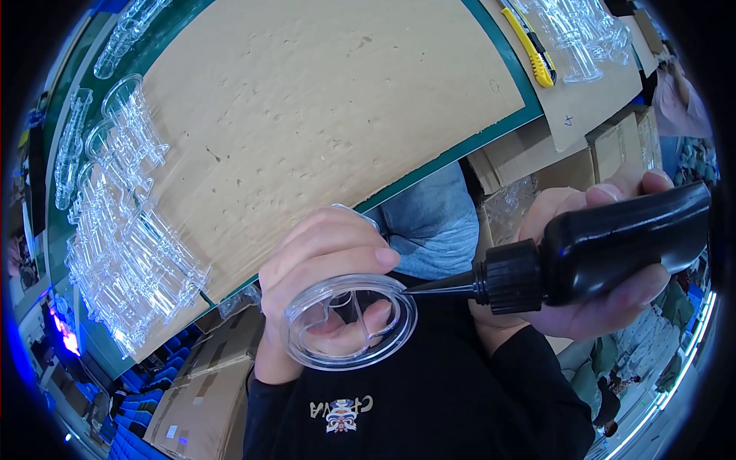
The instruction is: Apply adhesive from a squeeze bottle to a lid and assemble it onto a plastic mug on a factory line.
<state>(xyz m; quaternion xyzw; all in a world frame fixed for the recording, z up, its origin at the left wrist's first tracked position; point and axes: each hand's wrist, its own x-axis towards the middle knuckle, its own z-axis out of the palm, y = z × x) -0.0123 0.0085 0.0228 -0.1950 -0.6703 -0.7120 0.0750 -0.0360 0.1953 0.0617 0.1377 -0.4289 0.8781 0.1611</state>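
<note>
Near the lower middle, my left hand is closed around a clear plastic part with a round flanged rim. The rim faces up toward me, and fingers show through its opening. Its lower portion is hidden by my hand. On the right, my right hand grips a black squeeze bottle lying nearly level. The bottle's ribbed cap tapers into a thin nozzle pointing left. The nozzle's tip meets the right side of the rim, or hovers just by it; I cannot tell which.
A brown board-covered table with a green edge lies ahead. Many clear plastic parts are piled at its left, and more clear parts sit at the far right beside a yellow utility knife. Cardboard boxes stand below.
</note>
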